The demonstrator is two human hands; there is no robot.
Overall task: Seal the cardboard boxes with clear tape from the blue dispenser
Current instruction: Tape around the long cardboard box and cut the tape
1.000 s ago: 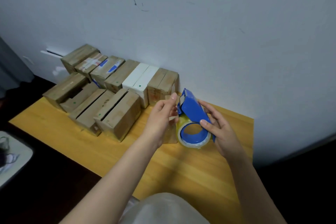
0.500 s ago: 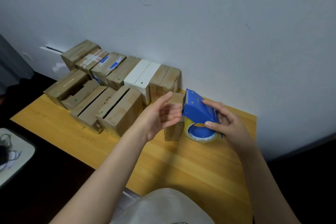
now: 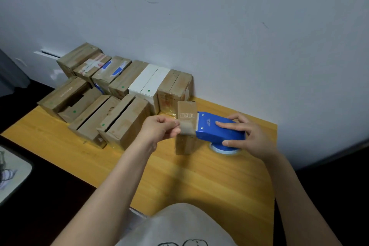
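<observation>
1. Left hand (image 3: pixel 159 128) pinches the free end of the clear tape (image 3: pixel 187 129), thumb and curled fingertips closed tight on it.
2. Right hand (image 3: pixel 249 136) is clamped on the blue dispenser (image 3: pixel 217 132), fingers over the top and thumb on the near side. The tape roll (image 3: pixel 221 150) shows beneath, low over the counter (image 3: pixel 199 175); contact cannot be told.
3. A short strip runs from the dispenser mouth to the left pinch. It crosses in front of the upper half of the small upright cardboard box (image 3: pixel 184 146). Whether the tape touches the box face yet is unclear.
4. Step in hand, as I read it: draw out enough tape to lay on this box. Keep the strip taut, level and untwisted, with the adhesive face toward the cardboard.
5. Anchor the pinched end flat on the box first, then run the dispenser along the seam.
6. The box is narrow and stands alone, so it likely tips under a sideways pull. Press down while pulling.
7. The other cardboard boxes (image 3: pixel 123 124) sit in rows at left by the wall, several with gaping flaps.
</observation>
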